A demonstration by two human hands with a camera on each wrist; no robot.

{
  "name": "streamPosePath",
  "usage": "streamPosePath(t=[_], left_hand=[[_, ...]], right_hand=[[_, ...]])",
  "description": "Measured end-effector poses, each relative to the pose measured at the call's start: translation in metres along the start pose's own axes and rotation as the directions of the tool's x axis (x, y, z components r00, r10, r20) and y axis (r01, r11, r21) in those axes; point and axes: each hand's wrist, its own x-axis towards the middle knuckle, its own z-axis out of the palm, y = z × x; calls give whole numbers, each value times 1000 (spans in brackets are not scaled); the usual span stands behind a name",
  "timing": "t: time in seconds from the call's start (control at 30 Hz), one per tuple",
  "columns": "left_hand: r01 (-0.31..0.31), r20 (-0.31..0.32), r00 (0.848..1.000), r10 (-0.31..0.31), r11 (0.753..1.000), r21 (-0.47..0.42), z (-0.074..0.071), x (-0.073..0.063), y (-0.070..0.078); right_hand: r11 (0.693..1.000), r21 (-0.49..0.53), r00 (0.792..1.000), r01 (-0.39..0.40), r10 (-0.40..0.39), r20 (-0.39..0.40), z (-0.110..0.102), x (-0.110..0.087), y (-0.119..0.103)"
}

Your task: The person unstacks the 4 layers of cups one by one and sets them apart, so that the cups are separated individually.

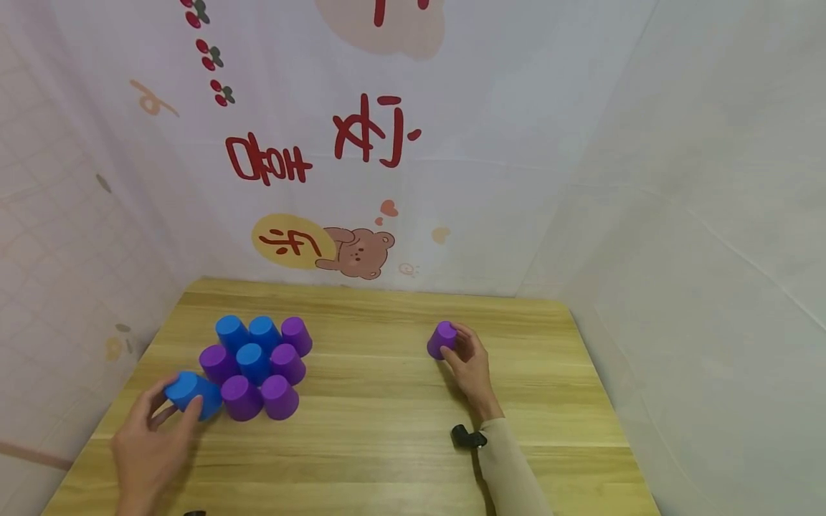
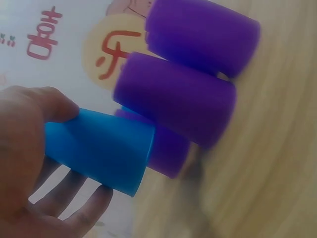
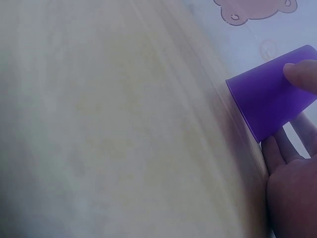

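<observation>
My left hand (image 1: 151,444) grips an upside-down blue cup (image 2: 101,148) between thumb and fingers, and the cup leans slightly at the front-left corner of a cup cluster. Right beside it stands a purple cup (image 1: 241,398), with another purple cup (image 1: 280,397) to its right. Farther over, my right hand (image 1: 471,365) holds a single purple cup (image 3: 275,94) with the thumb on one side and fingers on the other. That cup is mouth down, its rim close over the table, well apart from the cluster.
Behind the front cups, several more blue cups (image 1: 253,364) and purple cups (image 1: 287,364) stand upside down, packed together. They rest on a wood-grain table (image 1: 368,430). A printed white curtain (image 1: 484,179) hangs along the table's back edge and continues at both sides.
</observation>
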Motion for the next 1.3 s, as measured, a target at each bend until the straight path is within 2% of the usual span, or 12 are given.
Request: streamPosePath(t=[0.1, 0.2, 0.5, 0.83, 1.07, 1.3], left_hand=[[47, 30, 998, -47, 999, 21, 3, -1, -6], [58, 41, 997, -60, 998, 32, 5, -2, -10], [47, 65, 997, -48, 999, 27, 11, -2, -24], [-20, 45, 999, 20, 1000, 5, 15, -2, -27], [11, 69, 998, -12, 1000, 11, 15, -1, -27], [2, 76, 997, -4, 1000, 21, 15, -1, -28]], right_hand=[[1000, 2, 1000, -6, 6, 1, 0, 0, 0], [1000, 4, 1000, -9, 9, -2, 0, 0, 0], [1000, 12, 1000, -20, 21, -23, 1, -1, -2], [1000, 17, 1000, -17, 17, -18, 1, -1, -1], [1000, 7, 1000, -2, 2, -11, 1, 0, 0], [1000, 9, 1000, -10, 10, -7, 1, 0, -1]])
